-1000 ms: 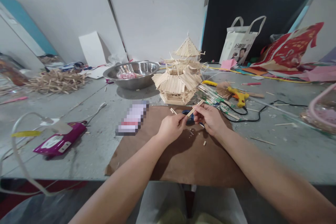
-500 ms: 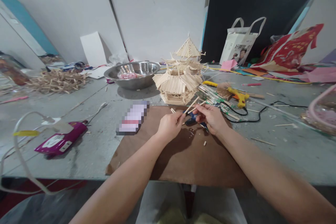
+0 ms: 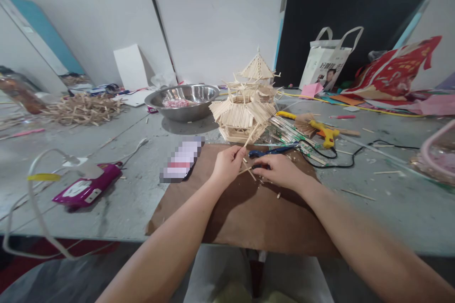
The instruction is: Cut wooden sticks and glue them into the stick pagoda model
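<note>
My left hand (image 3: 229, 165) is closed, pinching a thin wooden stick (image 3: 251, 136) that points up and away toward the stick pagoda model (image 3: 243, 113). My right hand (image 3: 282, 170) lies low over the brown board (image 3: 241, 218), its fingers curled on the dark handle of a blue-and-black hand tool (image 3: 273, 151). The tool's working end is not clear. Between my hands, a few short sticks (image 3: 246, 170) cross each other on the board. One small offcut (image 3: 278, 195) lies nearer to me.
A phone (image 3: 183, 158) lies left of the board, and a purple power strip (image 3: 87, 184) farther left. Behind stand a steel bowl (image 3: 183, 114) and a stick pile (image 3: 83, 109). To the right are bagged sticks (image 3: 295, 132), a yellow glue gun (image 3: 325, 133) and its black cord (image 3: 351, 154).
My right hand has let go of a thin stick and lowered onto the hand tool. The stick in my left hand has tilted more upright. The view has shifted slightly.
</note>
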Motion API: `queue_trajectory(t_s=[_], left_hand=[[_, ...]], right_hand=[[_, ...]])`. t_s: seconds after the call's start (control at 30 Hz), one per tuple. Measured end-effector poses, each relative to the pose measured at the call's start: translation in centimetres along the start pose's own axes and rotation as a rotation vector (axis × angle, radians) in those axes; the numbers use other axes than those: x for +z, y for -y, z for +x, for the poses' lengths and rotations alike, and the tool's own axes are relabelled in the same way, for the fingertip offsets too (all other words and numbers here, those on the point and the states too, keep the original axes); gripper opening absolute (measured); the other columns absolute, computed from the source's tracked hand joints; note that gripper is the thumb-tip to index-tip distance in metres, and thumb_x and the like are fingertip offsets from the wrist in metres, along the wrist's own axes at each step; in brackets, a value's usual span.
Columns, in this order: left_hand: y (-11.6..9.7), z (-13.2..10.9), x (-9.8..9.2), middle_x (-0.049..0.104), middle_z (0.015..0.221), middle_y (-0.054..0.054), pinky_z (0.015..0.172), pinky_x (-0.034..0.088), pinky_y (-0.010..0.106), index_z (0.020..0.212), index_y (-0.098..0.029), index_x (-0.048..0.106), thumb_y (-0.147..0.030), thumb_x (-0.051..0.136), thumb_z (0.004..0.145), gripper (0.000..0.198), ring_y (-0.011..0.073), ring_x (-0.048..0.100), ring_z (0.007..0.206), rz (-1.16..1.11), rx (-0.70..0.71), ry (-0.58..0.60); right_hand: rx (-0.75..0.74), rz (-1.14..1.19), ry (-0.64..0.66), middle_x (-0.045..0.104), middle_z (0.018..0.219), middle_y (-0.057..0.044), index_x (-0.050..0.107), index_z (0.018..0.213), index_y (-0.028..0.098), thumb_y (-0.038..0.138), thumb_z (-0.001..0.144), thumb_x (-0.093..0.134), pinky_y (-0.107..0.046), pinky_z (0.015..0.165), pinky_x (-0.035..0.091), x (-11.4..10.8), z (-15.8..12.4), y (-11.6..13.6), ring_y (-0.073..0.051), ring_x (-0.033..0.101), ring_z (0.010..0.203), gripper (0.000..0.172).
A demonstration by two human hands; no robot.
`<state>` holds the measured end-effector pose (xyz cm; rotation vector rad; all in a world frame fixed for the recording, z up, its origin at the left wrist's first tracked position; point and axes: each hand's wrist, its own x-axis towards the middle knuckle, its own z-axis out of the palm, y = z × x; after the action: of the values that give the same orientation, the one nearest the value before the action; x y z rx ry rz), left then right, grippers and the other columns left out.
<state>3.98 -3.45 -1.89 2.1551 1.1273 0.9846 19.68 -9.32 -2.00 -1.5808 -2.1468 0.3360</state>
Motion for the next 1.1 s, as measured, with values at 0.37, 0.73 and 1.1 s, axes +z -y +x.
queue_trajectory(t_s=[0.37,0.73,1.1], left_hand=[[0.3,0.0,-0.2,0.051,0.055,-0.003,0.054,0.035,0.018,0.069,-0.016,0.057,-0.037,0.039,0.079,0.030,0.0094,0.048,0.056,-0.015,0.030,-0.096],[-0.2,0.1,-0.6,0.050,0.051,-0.003,0.051,0.034,0.017,0.073,-0.015,0.061,-0.036,0.042,0.077,0.029,0.0081,0.046,0.050,-0.064,-0.047,-0.123],[-0.1,0.0,-0.5,0.044,0.049,-0.004,0.047,0.032,0.017,0.071,-0.015,0.059,-0.037,0.042,0.077,0.029,0.0071,0.040,0.047,-0.171,-0.044,-0.107]], right_hand=[[0.336,-0.427,0.205,0.044,0.120,-0.017,0.036,0.122,0.020,0.061,0.058,0.050,-0.060,0.088,0.011,-1.9,-0.4,-3.6,-0.036,0.026,0.117,0.078],[0.278,-0.549,0.092,0.053,0.099,-0.014,0.054,0.092,0.016,0.024,0.065,0.047,-0.050,0.086,0.025,-1.5,0.2,-2.3,-0.027,0.048,0.094,0.029],[0.519,-0.433,0.299,0.044,0.123,-0.012,0.038,0.123,0.026,0.055,0.050,0.058,-0.064,0.085,0.013,-4.2,-1.6,-6.2,-0.040,0.032,0.112,0.081]])
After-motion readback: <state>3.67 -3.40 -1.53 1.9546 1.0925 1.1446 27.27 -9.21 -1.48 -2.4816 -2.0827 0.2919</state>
